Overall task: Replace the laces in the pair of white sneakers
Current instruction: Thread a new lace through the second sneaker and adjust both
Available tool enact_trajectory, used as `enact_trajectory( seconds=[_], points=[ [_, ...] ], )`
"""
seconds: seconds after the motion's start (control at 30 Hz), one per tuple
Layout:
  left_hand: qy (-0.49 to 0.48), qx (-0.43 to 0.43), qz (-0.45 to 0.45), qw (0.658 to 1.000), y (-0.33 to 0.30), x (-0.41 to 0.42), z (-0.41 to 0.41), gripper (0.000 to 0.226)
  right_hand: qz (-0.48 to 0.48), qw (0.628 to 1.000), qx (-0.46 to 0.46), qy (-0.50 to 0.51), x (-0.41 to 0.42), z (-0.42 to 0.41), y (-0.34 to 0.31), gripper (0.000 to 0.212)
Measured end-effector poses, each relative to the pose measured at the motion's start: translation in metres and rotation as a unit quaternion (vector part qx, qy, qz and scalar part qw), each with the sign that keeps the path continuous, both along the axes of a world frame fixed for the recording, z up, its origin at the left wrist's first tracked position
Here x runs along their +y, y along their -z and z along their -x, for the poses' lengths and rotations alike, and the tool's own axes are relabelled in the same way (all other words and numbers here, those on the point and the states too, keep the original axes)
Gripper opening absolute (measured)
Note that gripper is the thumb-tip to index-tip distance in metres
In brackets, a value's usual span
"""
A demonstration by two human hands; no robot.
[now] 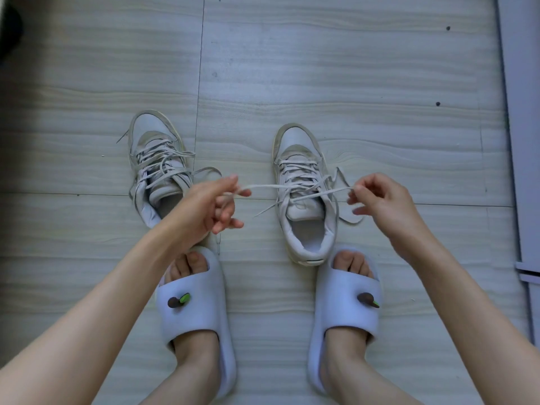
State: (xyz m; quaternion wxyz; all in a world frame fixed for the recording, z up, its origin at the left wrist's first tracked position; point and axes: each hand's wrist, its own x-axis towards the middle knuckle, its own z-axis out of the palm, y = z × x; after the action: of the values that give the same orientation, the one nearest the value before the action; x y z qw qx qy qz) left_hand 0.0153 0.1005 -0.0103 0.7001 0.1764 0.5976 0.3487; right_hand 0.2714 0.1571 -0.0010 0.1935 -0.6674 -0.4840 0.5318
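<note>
left worn white lace-up sneaker (157,165): upright on the floor, toe far from me, laces loose and tangled.
right worn white lace-up sneaker (304,194): upright, toe far, still laced.
flat off-white lace (274,187): stretched sideways above my right sneaker's tongue.

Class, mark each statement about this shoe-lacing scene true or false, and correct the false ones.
1. Both hands pinch the lace of the right sneaker. True: left hand, right hand, lace.
2. The left sneaker has no lace. False: it is still laced, loosely.
3. The person wears slides. True.
4. The sneakers lie on a table. False: they stand on the floor.
</note>
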Motion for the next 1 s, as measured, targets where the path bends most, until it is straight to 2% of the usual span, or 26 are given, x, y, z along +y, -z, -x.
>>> enact_trajectory(
  seconds=[0.03,0.1,0.2,0.23,0.27,0.3,0.37,0.43,0.47,0.5,0.53,0.6,0.67,0.73,0.8,0.83,0.9,1.0],
  points=[
    [0.045,0.024,-0.005,0.999,0.000,0.000,-0.004,0.028,0.026,0.996,0.078,0.040,0.000,0.003,0.000,0.023],
    [0.108,0.074,-0.019,0.991,0.002,0.000,-0.012,0.023,0.088,0.960,0.240,0.116,0.005,0.008,-0.002,0.024],
    [0.080,0.075,-0.029,0.993,0.010,0.001,-0.015,0.022,0.152,0.864,0.416,0.239,0.015,0.003,-0.009,0.014],
    [0.065,0.068,-0.030,0.995,0.013,0.001,-0.015,0.024,0.156,0.826,0.461,0.283,0.018,-0.002,-0.011,0.009],
    [0.055,0.065,-0.026,0.996,0.016,0.000,-0.014,0.026,0.158,0.805,0.479,0.313,0.020,-0.006,-0.011,0.012],
    [0.046,0.062,-0.020,0.997,0.019,0.000,-0.014,0.027,0.162,0.809,0.465,0.321,0.021,-0.010,-0.011,0.020],
    [0.026,0.043,-0.007,0.999,0.021,0.000,-0.017,0.028,0.148,0.888,0.334,0.281,0.021,-0.019,-0.005,0.021],
    [0.000,0.011,0.000,1.000,0.021,0.004,-0.023,0.028,0.051,0.976,0.109,0.181,0.018,-0.024,0.003,0.023],
    [-0.012,-0.010,0.001,1.000,0.019,0.008,-0.026,0.028,-0.018,0.994,-0.010,0.105,0.015,-0.026,0.006,0.022],
    [-0.023,-0.029,-0.002,0.999,0.017,0.011,-0.028,0.029,-0.079,0.992,-0.100,0.026,0.014,-0.026,0.008,0.017],
    [-0.029,-0.042,-0.007,0.999,0.015,0.014,-0.030,0.029,-0.104,0.982,-0.152,-0.052,0.012,-0.026,0.008,0.010],
    [-0.020,-0.033,-0.019,0.999,0.013,0.019,-0.034,0.027,-0.067,0.957,-0.204,-0.195,0.013,-0.028,0.010,0.013],
    [0.005,0.012,-0.030,0.999,0.013,0.021,-0.037,0.023,-0.006,0.935,-0.228,-0.271,0.012,-0.028,0.010,0.023],
    [0.022,0.063,-0.039,0.997,0.015,0.020,-0.040,0.016,-0.002,0.965,-0.155,-0.210,0.011,-0.027,0.009,0.031],
    [0.045,0.110,-0.053,0.992,0.018,0.018,-0.043,0.005,-0.034,0.996,-0.046,-0.062,0.014,-0.031,0.008,0.034],
    [0.064,0.131,-0.059,0.988,0.019,0.015,-0.045,0.007,-0.041,0.999,0.008,0.009,0.017,-0.034,0.006,0.031],
    [0.093,0.154,-0.059,0.982,0.021,0.010,-0.052,0.022,-0.008,0.985,0.136,0.106,0.022,-0.039,0.001,0.026],
    [0.085,0.159,-0.033,0.983,0.022,0.005,-0.060,0.041,0.113,0.909,0.341,0.212,0.023,-0.040,-0.005,0.049]
  ],
)
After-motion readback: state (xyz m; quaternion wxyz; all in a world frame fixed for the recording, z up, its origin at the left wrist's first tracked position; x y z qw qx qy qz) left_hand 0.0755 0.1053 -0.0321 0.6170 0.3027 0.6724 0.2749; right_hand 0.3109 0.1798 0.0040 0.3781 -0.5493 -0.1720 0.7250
